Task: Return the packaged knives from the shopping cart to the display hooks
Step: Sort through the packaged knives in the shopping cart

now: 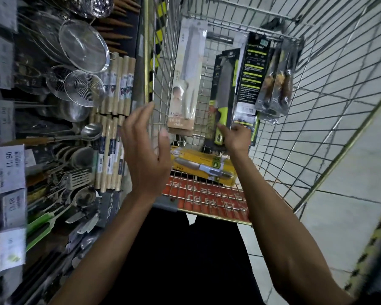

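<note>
Inside the wire shopping cart [295, 119] stand several packaged knives. My right hand [235, 137] grips the lower end of a black pack holding a green-handled knife [223, 95]. A pale pack with a white knife [187, 75] leans against the cart's left wall. A black and yellow pack [252, 73] and a pack with brown-handled knives [275, 80] stand further right. A yellow boxed knife [204, 167] lies flat at the cart's near end. My left hand [145, 148] hovers open over the cart's left rim, holding nothing.
To the left, display hooks carry steel strainers [84, 45], ladles and spatulas [75, 179], rolling pins [117, 84] and white price tags [10, 168]. A red printed seat flap [207, 194] closes the cart's near end. Tiled floor [348, 194] lies to the right.
</note>
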